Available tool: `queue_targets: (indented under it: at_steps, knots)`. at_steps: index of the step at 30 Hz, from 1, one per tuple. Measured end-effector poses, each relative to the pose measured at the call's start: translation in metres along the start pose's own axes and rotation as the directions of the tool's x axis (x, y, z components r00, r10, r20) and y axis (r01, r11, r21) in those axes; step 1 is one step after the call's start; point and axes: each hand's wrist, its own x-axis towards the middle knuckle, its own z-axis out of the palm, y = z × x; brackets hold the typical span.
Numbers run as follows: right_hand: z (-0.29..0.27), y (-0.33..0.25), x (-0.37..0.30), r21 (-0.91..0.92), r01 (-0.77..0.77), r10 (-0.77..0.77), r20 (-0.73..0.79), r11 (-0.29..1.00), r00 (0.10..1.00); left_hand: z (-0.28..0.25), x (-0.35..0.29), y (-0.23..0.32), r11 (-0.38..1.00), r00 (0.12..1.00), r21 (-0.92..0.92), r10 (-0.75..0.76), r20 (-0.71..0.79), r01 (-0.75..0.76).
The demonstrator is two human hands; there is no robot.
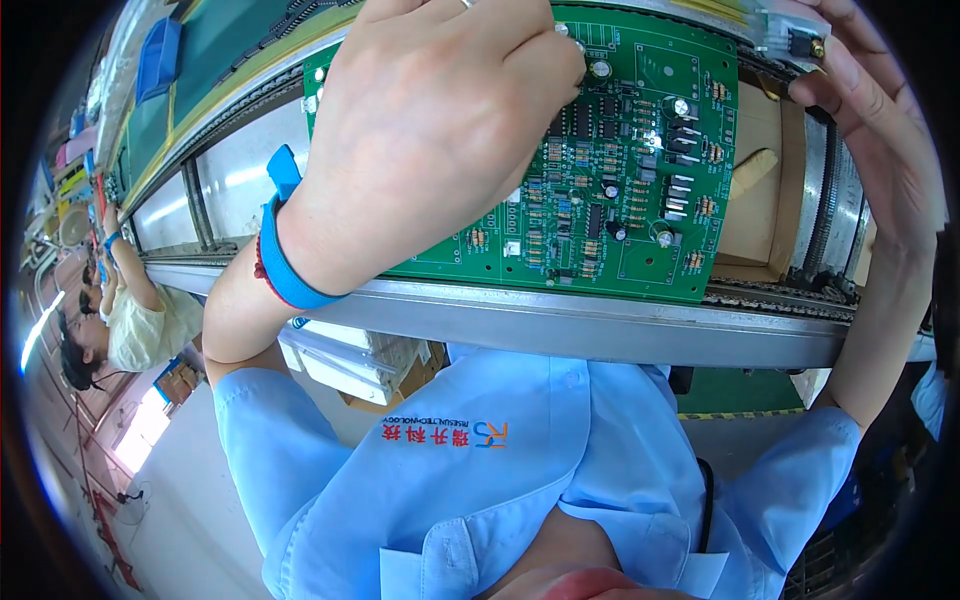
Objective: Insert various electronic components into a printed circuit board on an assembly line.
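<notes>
A green circuit board [640, 255] lies across the metal rails in front of me, filled with resistors, chips, capacitors and upright black parts with metal tabs. My left hand [440, 120] reaches over its left half, wearing a blue wrist strap [285, 255]. Its fingers curl in near the board's far edge, and what they pinch is hidden. At the upper right, beyond the board's corner, my right hand [865, 90] is raised. Between its thumb and fingers is a small clear plastic piece [780, 38] with a black part in it, partly cut off by the picture's rim.
A conveyor rail [600, 325] runs along the board's near side. Below the board's right end sits a cardboard box [755, 225] with a tan piece inside. A blue bin [158, 58] stands at the far left. Another person [140, 310] works farther down the line.
</notes>
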Motion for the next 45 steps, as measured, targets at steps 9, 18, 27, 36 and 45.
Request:
queue_targets:
  at_steps: [9,18,27,36,45]
  knots:
    - [0.075,-0.043,0.023,-0.147,0.133,-0.130,0.032,0.980,0.991,0.003,-0.023,-0.116,0.702,0.698,0.009,-0.705,-0.126,0.712]
    - [0.115,-0.066,0.028,-0.559,0.191,-0.132,0.144,0.807,0.981,0.022,-0.029,-0.171,0.705,0.744,-0.239,-0.642,0.184,0.667]
    - [0.117,-0.042,0.034,-0.573,0.377,-0.301,0.227,0.728,0.926,0.024,-0.049,-0.169,0.608,0.645,-0.228,-0.749,0.156,0.761]
    - [0.118,-0.044,0.028,-0.722,0.536,-0.416,0.366,0.437,0.832,0.056,-0.094,-0.220,0.793,0.812,-0.290,-0.578,-0.083,0.535]
    - [0.124,-0.041,0.028,-0.777,0.560,-0.482,0.387,0.289,0.786,0.066,-0.090,-0.217,0.826,0.827,-0.191,-0.554,-0.098,0.530]
